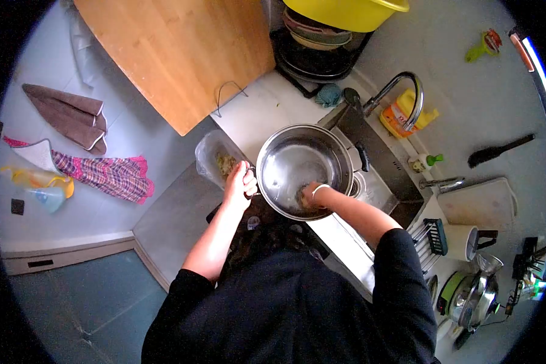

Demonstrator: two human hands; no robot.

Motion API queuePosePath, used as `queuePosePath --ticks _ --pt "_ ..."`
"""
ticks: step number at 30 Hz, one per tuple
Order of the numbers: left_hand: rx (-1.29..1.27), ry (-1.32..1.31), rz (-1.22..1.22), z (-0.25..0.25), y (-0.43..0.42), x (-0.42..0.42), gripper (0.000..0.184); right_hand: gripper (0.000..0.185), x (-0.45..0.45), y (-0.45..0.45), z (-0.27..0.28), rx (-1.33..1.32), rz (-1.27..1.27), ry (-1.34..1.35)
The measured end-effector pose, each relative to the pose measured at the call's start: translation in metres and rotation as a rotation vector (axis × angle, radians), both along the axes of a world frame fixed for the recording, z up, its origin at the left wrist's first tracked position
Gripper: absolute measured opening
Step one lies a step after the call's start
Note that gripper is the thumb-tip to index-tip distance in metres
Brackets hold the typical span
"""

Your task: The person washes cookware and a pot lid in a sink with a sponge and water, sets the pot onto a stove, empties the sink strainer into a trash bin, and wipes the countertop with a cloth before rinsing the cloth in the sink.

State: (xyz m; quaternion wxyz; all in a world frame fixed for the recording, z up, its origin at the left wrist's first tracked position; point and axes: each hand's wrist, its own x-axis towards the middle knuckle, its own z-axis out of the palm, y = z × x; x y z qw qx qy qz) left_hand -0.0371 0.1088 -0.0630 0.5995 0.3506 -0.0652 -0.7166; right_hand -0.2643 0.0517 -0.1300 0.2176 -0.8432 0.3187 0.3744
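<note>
The only view, head-worn, looks steeply down past the person's torso (285, 303) at close-range counter (249, 121) and sink (376, 176), its round field edged black.

item (301, 195) under right hand (311, 195) mostly hidden, yellow basin (349, 13) cut off

And down at six o'clock it's a plain black top (291, 309), sleeves (400, 282) stopping around the elbows, and there, near three o'clock, a thin, pale bracelet (316, 188) circles the right wrist (323, 194)!
</note>
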Motion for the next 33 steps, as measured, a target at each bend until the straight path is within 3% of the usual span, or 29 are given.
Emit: queuePosePath --ticks 2,3,5,6,7,8,9,11,13,14,16,17,18,19,20,21,22,24,27,30,32,33 --pt "0.005 0.002 0.011 -0.004 0.001 0.000 0.018 0.041 0.013 0.010 -0.017 -0.021 0.055 -0.051" --pt "0.007 0.001 0.017 0.001 0.002 -0.002 0.018 0.038 0.024 0.009 -0.004 0.114 -0.020 -0.218" --pt "0.006 0.001 -0.003 0.004 0.003 -0.001 0.018 0.031 0.060 0.010 -0.044 -0.002 -0.163 -0.372" --pt "0.002 -0.002 -0.016 0.003 0.002 -0.001 0.017 0.026 0.076 0.008 -0.041 -0.181 -0.104 -0.578" --pt "-0.018 -0.004 -0.036 0.000 0.001 0.000 0.016 0.028 0.092 -0.001 -0.034 -0.257 0.035 -0.269" --pt "-0.012 -0.002 -0.038 0.000 0.001 0.000 0.016 0.033 0.097 -0.005 0.014 -0.287 -0.184 -0.231" --pt "-0.004 -0.024 -0.040 0.002 0.001 -0.001 0.016 0.035 0.095 -0.021 0.021 -0.234 -0.328 -0.301" --pt "0.048 -0.059 -0.030 0.009 0.001 -0.002 0.016 0.032 0.076 -0.051 0.005 -0.409 -0.454 -0.419" --pt "0.069 -0.073 -0.016 0.010 0.002 -0.002 0.015 0.035 0.040 -0.076 -0.007 -0.434 -0.611 -0.194" --pt "0.084 -0.084 0.005 0.009 0.002 -0.003 0.015 0.034 0.020 -0.087 -0.030 -0.385 -0.946 -0.116" --pt "0.063 -0.078 0.002 0.008 0.003 -0.003 0.014 0.027 -0.013 -0.053 0.001 -0.327 -0.154 0.148" --pt "0.072 -0.093 0.021 0.009 0.003 -0.004 0.014 0.035 -0.009 -0.036 0.014 -0.209 -0.107 0.204" --pt "0.081 -0.107 0.042 0.010 0.002 -0.006 0.014 0.031 -0.002 -0.013 0.022 -0.238 -0.153 0.101" --pt "0.081 -0.105 0.039 0.008 0.002 -0.006 0.014 0.032 0.007 0.000 -0.007 -0.172 -0.070 0.115" --pt "0.074 -0.110 0.025 0.005 0.001 -0.005 0.014 0.032 0.018 0.009 -0.073 -0.132 0.022 0.051" --pt "0.067 -0.117 0.012 0.003 0.001 -0.004 0.014 0.026 0.035 0.014 -0.028 -0.134 -0.053 -0.234" --pt "0.068 -0.123 0.008 0.007 0.001 -0.005 0.014 0.024 0.047 0.011 -0.044 -0.254 0.050 -0.361" --pt "0.122 -0.167 0.008 0.014 0.000 -0.006 0.013 0.028 0.053 -0.014 -0.061 -0.282 -0.071 -0.160" --pt "0.087 -0.161 0.017 0.009 0.002 -0.005 0.014 0.030 0.022 -0.024 0.036 -0.249 -0.281 -0.031" --pt "0.099 -0.180 0.034 0.011 0.001 -0.007 0.014 0.032 -0.009 -0.013 0.002 -0.240 -0.258 0.116" --pt "0.094 -0.163 0.022 0.008 0.000 -0.006 0.015 0.026 0.017 0.009 0.016 -0.005 -0.128 -0.025" --pt "0.088 -0.152 0.013 0.007 -0.001 -0.005 0.015 0.024 0.034 0.010 -0.027 -0.040 -0.124 -0.108"
